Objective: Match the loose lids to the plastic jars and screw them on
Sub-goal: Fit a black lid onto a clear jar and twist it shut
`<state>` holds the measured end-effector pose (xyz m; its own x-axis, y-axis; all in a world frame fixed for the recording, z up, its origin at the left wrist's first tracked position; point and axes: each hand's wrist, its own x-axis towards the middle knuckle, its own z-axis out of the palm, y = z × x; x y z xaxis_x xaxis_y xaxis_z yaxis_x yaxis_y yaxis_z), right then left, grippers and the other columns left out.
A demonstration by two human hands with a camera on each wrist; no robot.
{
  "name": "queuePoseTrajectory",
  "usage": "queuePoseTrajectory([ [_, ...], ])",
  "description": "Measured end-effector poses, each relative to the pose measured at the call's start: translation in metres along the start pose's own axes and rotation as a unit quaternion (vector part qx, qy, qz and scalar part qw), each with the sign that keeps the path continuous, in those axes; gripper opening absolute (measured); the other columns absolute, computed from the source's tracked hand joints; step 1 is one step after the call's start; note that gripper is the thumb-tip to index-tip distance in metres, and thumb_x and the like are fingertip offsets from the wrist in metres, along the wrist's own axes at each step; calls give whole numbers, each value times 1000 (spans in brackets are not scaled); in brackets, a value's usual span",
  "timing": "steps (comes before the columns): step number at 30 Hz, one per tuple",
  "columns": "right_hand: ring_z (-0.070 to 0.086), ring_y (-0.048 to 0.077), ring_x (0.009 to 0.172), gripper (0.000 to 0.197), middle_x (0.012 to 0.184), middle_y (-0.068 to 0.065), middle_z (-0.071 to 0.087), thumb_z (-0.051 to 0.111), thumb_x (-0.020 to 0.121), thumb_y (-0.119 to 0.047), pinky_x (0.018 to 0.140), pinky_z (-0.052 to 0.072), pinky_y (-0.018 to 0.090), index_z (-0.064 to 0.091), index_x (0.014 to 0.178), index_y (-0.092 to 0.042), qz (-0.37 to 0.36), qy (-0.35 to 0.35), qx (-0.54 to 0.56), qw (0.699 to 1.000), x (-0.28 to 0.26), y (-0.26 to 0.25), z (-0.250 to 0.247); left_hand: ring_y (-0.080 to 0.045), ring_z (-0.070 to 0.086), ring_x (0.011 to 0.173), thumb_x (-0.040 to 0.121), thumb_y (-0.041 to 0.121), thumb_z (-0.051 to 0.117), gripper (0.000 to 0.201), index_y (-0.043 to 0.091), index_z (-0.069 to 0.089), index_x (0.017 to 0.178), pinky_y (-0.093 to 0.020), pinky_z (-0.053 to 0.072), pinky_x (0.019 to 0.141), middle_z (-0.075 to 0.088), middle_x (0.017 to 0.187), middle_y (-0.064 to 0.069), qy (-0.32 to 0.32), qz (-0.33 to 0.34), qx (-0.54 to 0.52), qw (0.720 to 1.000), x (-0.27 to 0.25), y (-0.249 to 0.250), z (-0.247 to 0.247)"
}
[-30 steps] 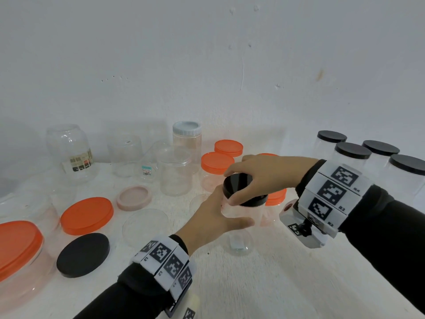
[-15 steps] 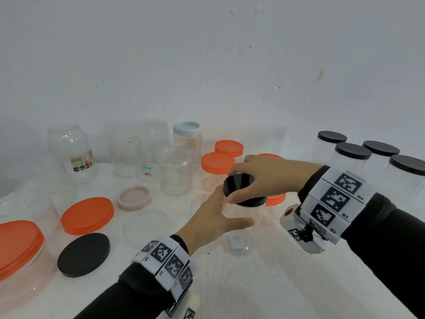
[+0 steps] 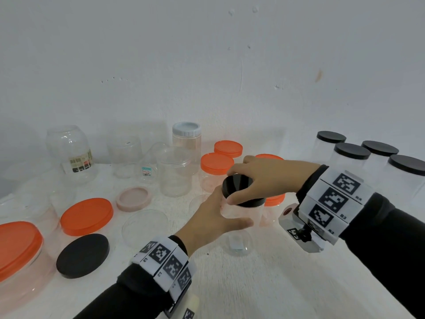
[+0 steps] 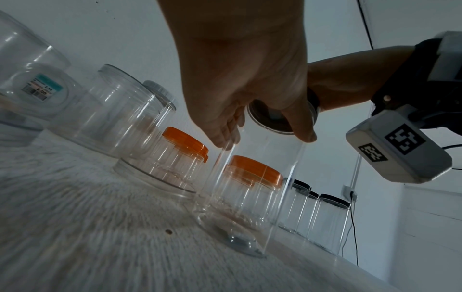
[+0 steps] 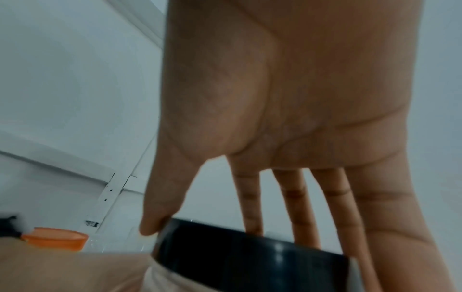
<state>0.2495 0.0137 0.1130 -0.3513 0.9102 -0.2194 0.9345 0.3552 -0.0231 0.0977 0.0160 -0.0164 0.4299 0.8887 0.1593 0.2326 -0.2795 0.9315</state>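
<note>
Head view: left grip (image 3: 212,223) wrapped round clear jar (image 3: 241,217), upright on desk (image 3: 264,284). Right grip (image 3: 264,178) clamped from above on black lid (image 3: 238,187), seated on jar mouth, thumb (image 5: 160,217) and fingers (image 5: 252,213) at rim. Orange-lidded jars (image 4: 252,173) just beyond; loose black lid (image 3: 82,255) well left.

Wall: a plain white wall (image 3: 207,65) rose behind the work surface, marked with small pits, a thin vertical crack and one brownish spot.
Surface: a white table (image 3: 264,284) with a rough, streaked finish met that wall.
Cable: a dark cable (image 4: 351,221) hung down the wall past the table's far end.
Light: soft and even, with faint shadows.
</note>
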Motion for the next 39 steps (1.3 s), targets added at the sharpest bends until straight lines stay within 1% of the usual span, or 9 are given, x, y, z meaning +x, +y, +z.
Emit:
queuePoseTrajectory([
  [6, 38, 14, 123, 74, 135, -12, 35, 70, 82, -47, 102, 39, 35, 30, 144, -45, -48, -67, 60, 995, -3, 6, -8, 2, 42, 128, 71, 42, 84, 91, 37, 30, 144, -18, 34, 102, 48, 136, 22, 8, 0, 18, 1000, 1, -1, 0],
  [9, 43, 17, 117, 69, 127, -9, 39, 61, 81, -62, 98, 42, 36, 34, 141, -41, -27, -38, 28, 998, -1, 4, -2, 2, 42, 129, 71, 41, 84, 90, 37, 30, 144, -22, 35, 105, 48, 138, 22, 2, 1, 9, 1000, 2, -2, 0],
  [13, 50, 14, 95, 71, 108, -7, 44, 50, 75, -79, 74, 41, 27, 45, 129, -33, 8, 19, -7, 1000, 2, 0, 5, 18, 40, 121, 72, 40, 83, 86, 43, 33, 141, -9, 34, 93, 49, 132, 29, 5, 2, 6, 1000, 1, -2, 1],
  [19, 39, 10, 121, 76, 131, -17, 37, 72, 77, -53, 100, 40, 33, 34, 142, -45, -43, -52, 72, 995, -2, 9, -8, 3, 43, 127, 70, 44, 83, 89, 36, 32, 142, -22, 36, 104, 49, 134, 22, 10, -5, 17, 1000, 1, -3, 0],
  [24, 51, 13, 100, 68, 108, -13, 44, 59, 74, -74, 83, 46, 29, 47, 130, -35, -12, 4, 19, 1000, 3, 3, -2, 10, 40, 126, 70, 42, 84, 90, 41, 31, 143, -12, 33, 96, 48, 134, 27, 6, -6, 3, 1000, 2, -4, 1],
  [27, 51, 14, 98, 71, 110, -9, 45, 51, 75, -79, 82, 45, 30, 48, 128, -32, 5, 21, 3, 1000, 6, 0, 0, 21, 37, 120, 70, 41, 84, 87, 41, 35, 142, -7, 33, 89, 46, 129, 35, 8, -4, 2, 1000, 1, -2, 1],
  [31, 43, 12, 118, 77, 126, -16, 39, 70, 73, -62, 98, 41, 34, 37, 140, -44, -24, -47, 50, 997, 3, 5, -9, 4, 43, 127, 69, 44, 84, 91, 37, 32, 143, -21, 35, 105, 49, 135, 22, 8, -8, 8, 1000, 1, -2, 1],
  [33, 39, 10, 121, 76, 128, -19, 37, 74, 74, -53, 103, 39, 37, 36, 139, -48, -39, -58, 50, 996, 1, 7, -11, 2, 42, 128, 69, 45, 83, 91, 35, 32, 143, -20, 34, 104, 49, 136, 21, 9, -10, 12, 1000, 0, -2, 0],
  [39, 42, 10, 114, 72, 123, -16, 41, 70, 76, -58, 97, 42, 32, 39, 139, -44, -54, -28, 51, 997, 3, 10, -5, 2, 43, 128, 71, 42, 83, 90, 35, 31, 144, -21, 35, 104, 48, 136, 21, 10, -5, 19, 1000, 0, 0, 1],
])
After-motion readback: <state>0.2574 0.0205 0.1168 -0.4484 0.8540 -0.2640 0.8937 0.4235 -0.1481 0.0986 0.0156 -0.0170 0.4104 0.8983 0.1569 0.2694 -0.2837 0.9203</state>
